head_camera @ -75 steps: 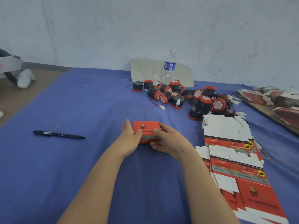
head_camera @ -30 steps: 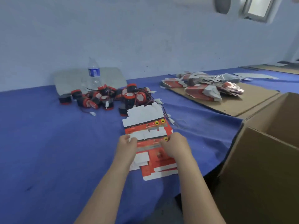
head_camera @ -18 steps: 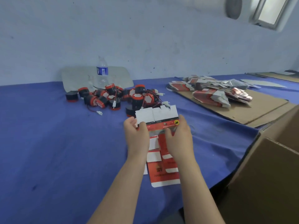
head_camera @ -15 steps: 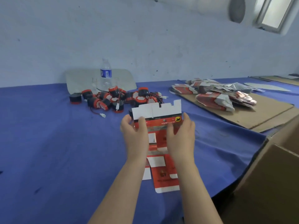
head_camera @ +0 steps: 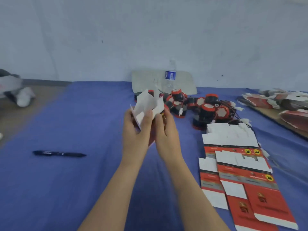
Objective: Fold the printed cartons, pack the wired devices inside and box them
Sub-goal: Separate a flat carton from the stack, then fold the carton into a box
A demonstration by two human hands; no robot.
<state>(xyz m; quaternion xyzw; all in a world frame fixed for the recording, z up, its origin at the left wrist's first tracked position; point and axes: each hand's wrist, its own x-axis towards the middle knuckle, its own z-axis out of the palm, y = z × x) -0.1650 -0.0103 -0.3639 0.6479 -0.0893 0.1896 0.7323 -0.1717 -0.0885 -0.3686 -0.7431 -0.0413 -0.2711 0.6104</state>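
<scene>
Both hands hold one flat printed carton (head_camera: 147, 104) up above the blue table, its white inner side facing me and partly bent open. My left hand (head_camera: 135, 130) grips its left edge, thumb on the white face. My right hand (head_camera: 165, 130) pinches its right edge. A pile of red-and-black wired devices (head_camera: 200, 107) lies just behind the hands. A stack of flat red-and-white cartons (head_camera: 241, 172) lies to the right on the cloth.
A black pen (head_camera: 58, 153) lies on the blue cloth (head_camera: 83, 180) at the left. A water bottle (head_camera: 170, 77) stands at the back against a grey board. More flattened cartons (head_camera: 283, 104) rest on cardboard at the far right.
The view has swung left, away from the large brown box. The carton lifted off the stack now sits higher and further left in both hands, with its panels bent open.
</scene>
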